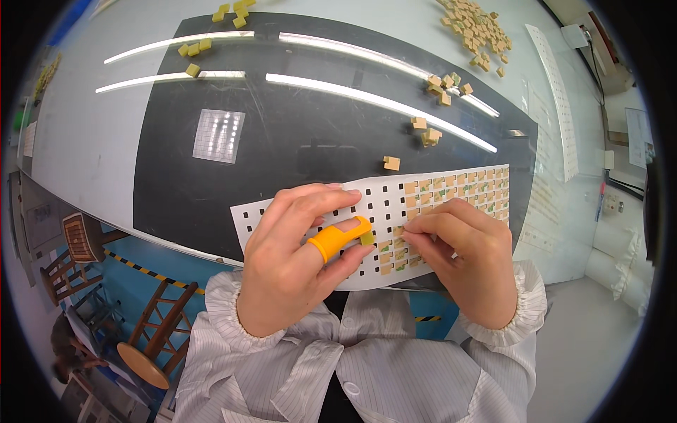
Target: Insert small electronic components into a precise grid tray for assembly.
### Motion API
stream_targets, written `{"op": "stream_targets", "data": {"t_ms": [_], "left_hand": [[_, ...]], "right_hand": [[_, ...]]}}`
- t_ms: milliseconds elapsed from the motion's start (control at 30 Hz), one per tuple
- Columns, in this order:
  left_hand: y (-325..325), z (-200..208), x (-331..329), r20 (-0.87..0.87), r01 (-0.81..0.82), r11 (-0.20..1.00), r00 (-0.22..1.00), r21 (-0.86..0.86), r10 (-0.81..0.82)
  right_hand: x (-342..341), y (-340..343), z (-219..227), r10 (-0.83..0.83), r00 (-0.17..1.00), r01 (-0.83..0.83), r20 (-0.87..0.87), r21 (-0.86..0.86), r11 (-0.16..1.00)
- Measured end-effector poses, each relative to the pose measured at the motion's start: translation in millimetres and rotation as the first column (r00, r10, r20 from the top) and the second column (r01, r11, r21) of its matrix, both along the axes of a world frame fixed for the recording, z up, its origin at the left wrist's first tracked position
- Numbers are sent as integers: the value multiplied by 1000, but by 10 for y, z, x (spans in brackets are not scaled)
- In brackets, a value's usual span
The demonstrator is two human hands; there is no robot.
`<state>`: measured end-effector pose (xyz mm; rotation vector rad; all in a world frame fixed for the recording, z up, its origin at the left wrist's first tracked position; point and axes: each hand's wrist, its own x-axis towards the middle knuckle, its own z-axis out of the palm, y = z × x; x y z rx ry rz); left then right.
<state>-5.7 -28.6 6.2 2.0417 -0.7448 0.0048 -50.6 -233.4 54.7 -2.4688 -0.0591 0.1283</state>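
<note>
A white sheet (377, 181) printed with rows of small black squares lies in front of me, its right part covered by small tan notched pieces (455, 189). My left hand (278, 264) is over the sheet's left part. An orange finger sleeve (328, 243) sits on one of its fingers, and a small yellow-green block (367, 238) is pinched between that finger and the thumb. My right hand (472, 247) has thumb and forefinger pressed together low over the sheet, beside the edge of the filled columns. What those fingertips hold, if anything, is hidden.
On the black mat (296, 134) lie a loose tan block (391, 163), a small cluster of blocks (444, 88) and a clear gridded square (218, 135). Yellow-green blocks (197, 48) are at far left, a larger tan pile (476, 28) at far right. Wooden stools (159, 338) stand left.
</note>
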Motion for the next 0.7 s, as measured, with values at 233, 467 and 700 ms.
{"op": "stream_targets", "data": {"t_ms": [233, 467, 700], "left_hand": [[29, 8, -3, -42, -3, 1000, 999, 9, 3], [53, 4, 11, -51, 3, 1000, 999, 3, -2], [40, 26, 15, -23, 15, 1000, 1000, -1, -15]], "right_hand": [[58, -2, 15, -21, 994, 27, -105, 55, 998], [155, -35, 105, -39, 951, 110, -307, 216, 970], [205, -21, 109, -110, 928, 179, -356, 167, 970]]}}
